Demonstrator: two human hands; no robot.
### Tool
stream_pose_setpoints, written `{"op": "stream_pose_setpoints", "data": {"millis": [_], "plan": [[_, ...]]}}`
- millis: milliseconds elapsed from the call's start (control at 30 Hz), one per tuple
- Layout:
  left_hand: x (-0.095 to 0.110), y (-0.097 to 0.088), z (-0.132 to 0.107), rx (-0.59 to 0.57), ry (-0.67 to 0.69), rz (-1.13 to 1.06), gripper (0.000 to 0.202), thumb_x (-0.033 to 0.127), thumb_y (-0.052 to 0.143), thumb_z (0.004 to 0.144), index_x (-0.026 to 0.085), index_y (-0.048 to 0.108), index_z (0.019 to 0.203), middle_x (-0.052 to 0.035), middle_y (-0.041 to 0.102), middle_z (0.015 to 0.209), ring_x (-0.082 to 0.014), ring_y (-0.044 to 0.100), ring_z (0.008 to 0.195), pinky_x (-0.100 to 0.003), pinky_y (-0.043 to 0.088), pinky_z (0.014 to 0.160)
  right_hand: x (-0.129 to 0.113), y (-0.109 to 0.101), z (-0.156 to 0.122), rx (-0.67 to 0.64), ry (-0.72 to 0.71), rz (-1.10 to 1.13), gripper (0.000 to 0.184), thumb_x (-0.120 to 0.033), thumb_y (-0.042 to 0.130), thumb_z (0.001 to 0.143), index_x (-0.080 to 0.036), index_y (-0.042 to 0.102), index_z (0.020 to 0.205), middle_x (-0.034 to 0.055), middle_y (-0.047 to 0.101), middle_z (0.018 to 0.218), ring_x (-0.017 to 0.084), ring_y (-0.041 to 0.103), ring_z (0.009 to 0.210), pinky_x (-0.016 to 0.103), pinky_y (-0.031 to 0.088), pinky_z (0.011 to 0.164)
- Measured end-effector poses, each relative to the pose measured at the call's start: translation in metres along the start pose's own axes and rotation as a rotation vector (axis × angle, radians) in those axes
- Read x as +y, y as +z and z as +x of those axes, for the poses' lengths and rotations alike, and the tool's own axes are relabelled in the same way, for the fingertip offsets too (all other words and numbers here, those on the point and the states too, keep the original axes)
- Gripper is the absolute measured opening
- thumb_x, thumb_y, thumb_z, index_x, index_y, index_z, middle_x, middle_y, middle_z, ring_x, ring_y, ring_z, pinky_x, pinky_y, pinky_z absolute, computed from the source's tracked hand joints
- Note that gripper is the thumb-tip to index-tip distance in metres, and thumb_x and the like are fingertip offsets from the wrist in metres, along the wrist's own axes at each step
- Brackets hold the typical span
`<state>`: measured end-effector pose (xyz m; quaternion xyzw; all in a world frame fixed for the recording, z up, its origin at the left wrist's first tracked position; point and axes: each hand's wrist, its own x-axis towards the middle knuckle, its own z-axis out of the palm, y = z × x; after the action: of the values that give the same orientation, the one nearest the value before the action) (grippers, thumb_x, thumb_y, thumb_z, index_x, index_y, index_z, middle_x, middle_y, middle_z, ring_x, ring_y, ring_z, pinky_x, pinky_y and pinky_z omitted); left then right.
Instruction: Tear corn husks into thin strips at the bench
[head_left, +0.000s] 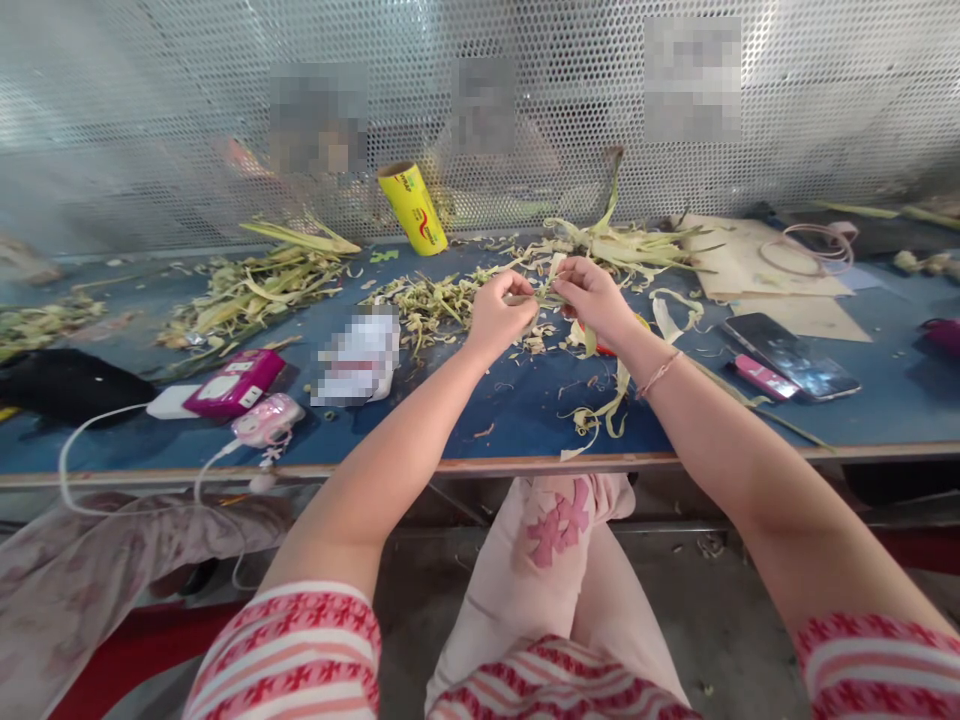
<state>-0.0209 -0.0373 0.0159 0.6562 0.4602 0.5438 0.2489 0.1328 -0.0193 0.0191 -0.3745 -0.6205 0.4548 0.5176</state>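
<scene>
My left hand (pixel 501 318) and my right hand (pixel 598 302) meet above the blue tabletop, thumbs and fingertips pinched. Between them runs a thin pale-green plant strip (pixel 546 292), which looks like dried leaf or husk; both hands seem to grip it. Just left of my left hand lies a heap of short shredded plant bits (pixel 431 305). Behind my right hand is a bundle of long leafy strips (pixel 619 243). Something red, partly hidden, lies under my right hand. A curled strip (pixel 616 395) hangs below my right wrist.
A yellow cardboard tube (pixel 414 210) stands tilted against the perforated metal screen (pixel 570 60). On the left are another plant pile (pixel 262 285), a magenta box (pixel 236 382) and a cabled pink case (pixel 268 420). A phone (pixel 795 355) and brown paper (pixel 750 260) lie right. Someone's leg shows lower left.
</scene>
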Motion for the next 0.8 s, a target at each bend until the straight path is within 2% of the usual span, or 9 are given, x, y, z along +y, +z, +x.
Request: {"op": "stream_pose_setpoints", "data": {"millis": [133, 333, 433, 533, 633, 800], "plan": [[-0.002, 0.002, 0.001, -0.032, -0.030, -0.007, 0.011, 0.009, 0.058, 0.064, 0.019, 0.057, 0.069, 0.0021, 0.057, 0.066, -0.0106, 0.052, 0.060, -0.027, 0.042, 0.062, 0.004, 0.000, 0.001, -0.019, -0.063, -0.113, 0.008, -0.023, 0.063, 0.086, -0.021, 0.055, 0.085, -0.0033, 0.048, 0.066, 0.009, 0.041, 0.057, 0.024, 0.036, 0.052], [-0.003, 0.005, 0.002, -0.010, 0.030, -0.006, 0.009, 0.010, 0.058, 0.068, 0.018, 0.060, 0.071, -0.0017, 0.066, 0.076, -0.0128, 0.061, 0.072, -0.029, 0.049, 0.076, 0.006, -0.001, 0.001, -0.055, -0.087, -0.125, 0.021, -0.039, 0.067, 0.085, -0.020, 0.057, 0.082, -0.0042, 0.047, 0.061, 0.008, 0.038, 0.053, 0.023, 0.032, 0.049], [-0.004, 0.005, 0.001, 0.010, 0.015, 0.041, 0.010, 0.008, 0.058, 0.067, 0.018, 0.058, 0.069, -0.0014, 0.064, 0.075, -0.0115, 0.058, 0.066, -0.027, 0.048, 0.068, 0.006, 0.000, 0.000, -0.061, -0.068, -0.104, 0.023, -0.040, 0.070, 0.082, -0.021, 0.057, 0.083, -0.0047, 0.047, 0.060, 0.008, 0.039, 0.051, 0.024, 0.033, 0.049], [-0.005, 0.004, 0.002, 0.053, 0.070, 0.087, 0.011, 0.008, 0.059, 0.067, 0.019, 0.056, 0.068, -0.0007, 0.062, 0.076, -0.0102, 0.056, 0.062, -0.025, 0.046, 0.061, 0.003, 0.003, -0.003, -0.086, -0.031, -0.100, 0.025, -0.040, 0.072, 0.079, -0.020, 0.058, 0.082, -0.0044, 0.048, 0.060, 0.008, 0.041, 0.052, 0.024, 0.036, 0.050], [-0.007, 0.004, 0.003, 0.078, 0.110, 0.109, 0.015, 0.005, 0.058, 0.064, 0.019, 0.055, 0.068, 0.0005, 0.061, 0.075, -0.0096, 0.055, 0.062, -0.024, 0.045, 0.059, -0.001, 0.003, -0.006, -0.061, -0.006, -0.042, 0.023, -0.038, 0.072, 0.077, -0.019, 0.058, 0.079, -0.0036, 0.049, 0.065, 0.008, 0.045, 0.058, 0.024, 0.039, 0.054], [-0.007, 0.006, 0.002, 0.047, 0.076, 0.101, 0.016, 0.004, 0.056, 0.064, 0.020, 0.053, 0.066, 0.0042, 0.055, 0.060, -0.0088, 0.050, 0.054, -0.024, 0.042, 0.057, -0.009, 0.001, -0.007, -0.010, 0.065, 0.066, 0.013, -0.021, 0.068, 0.070, -0.018, 0.057, 0.075, -0.0029, 0.052, 0.070, 0.009, 0.049, 0.065, 0.023, 0.044, 0.061]]}}
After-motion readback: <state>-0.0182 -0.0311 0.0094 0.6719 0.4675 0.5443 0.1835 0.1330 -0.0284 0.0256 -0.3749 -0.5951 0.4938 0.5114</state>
